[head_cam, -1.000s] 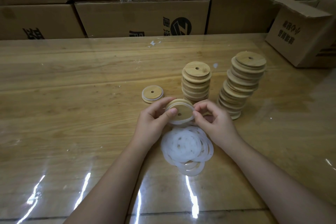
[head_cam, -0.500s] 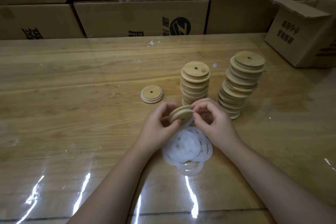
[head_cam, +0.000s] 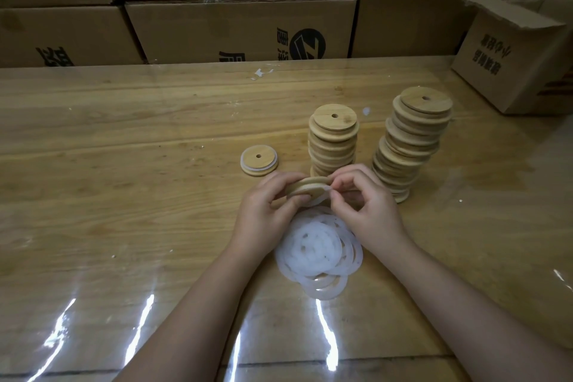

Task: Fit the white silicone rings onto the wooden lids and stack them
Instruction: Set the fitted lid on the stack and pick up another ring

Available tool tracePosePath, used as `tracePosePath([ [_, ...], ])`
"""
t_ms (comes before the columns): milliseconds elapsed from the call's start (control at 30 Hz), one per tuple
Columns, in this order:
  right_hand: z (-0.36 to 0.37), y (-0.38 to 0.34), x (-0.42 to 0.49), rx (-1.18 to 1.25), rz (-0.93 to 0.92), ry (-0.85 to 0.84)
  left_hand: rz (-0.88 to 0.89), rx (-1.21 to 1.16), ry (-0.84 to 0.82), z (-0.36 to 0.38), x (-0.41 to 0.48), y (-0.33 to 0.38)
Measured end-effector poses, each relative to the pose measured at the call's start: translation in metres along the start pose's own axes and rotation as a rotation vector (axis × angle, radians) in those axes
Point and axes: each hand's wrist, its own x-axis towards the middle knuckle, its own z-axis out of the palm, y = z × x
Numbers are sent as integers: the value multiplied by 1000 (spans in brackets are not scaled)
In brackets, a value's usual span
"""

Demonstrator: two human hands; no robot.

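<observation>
Hands first: my left hand [head_cam: 264, 210] and my right hand [head_cam: 372, 211] are both up over the worktop [head_cam: 124, 164], and they hold one wooden lid [head_cam: 305, 187] between them. The left hand's fingers curl around the lid's left edge. The right hand pinches at the lid's right edge, where a bit of white ring [head_cam: 319, 198] peeks out under the wood. I think the ring is partly on the lid, but my fingers hide most of it, so I cannot be sure. The lid is tilted, with its edge turned toward me. Just below my hands, a pile of white rings [head_cam: 316, 253] lies flat on the worktop, all mixed on top of each other. To the left and a little farther back, a lone lid [head_cam: 259, 160] with a white ring around it lies flat by itself. Behind my hands stands a short stack of lids [head_cam: 333, 139]. To its right stands a taller stack [head_cam: 409, 139] that leans and looks wobbly. Each top lid has a small hole in the middle. The worktop is light wood with a shiny clear sheet [head_cam: 142, 319] over it. Brown boxes [head_cam: 242, 31] stand in a row along the back. One open box [head_cam: 514, 53] sits at the far right of the worktop.
</observation>
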Motion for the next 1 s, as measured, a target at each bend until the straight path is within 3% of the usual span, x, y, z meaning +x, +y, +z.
tracePosePath([
  [300,0,-1,1,47,80,48,-4,0,-13,0,3,2],
  [667,1,3,2,-26,66,3,-194,-189,60,0,2,8],
  [1000,1,4,0,27,127,-26,-247,-230,-40,2,-1,5],
])
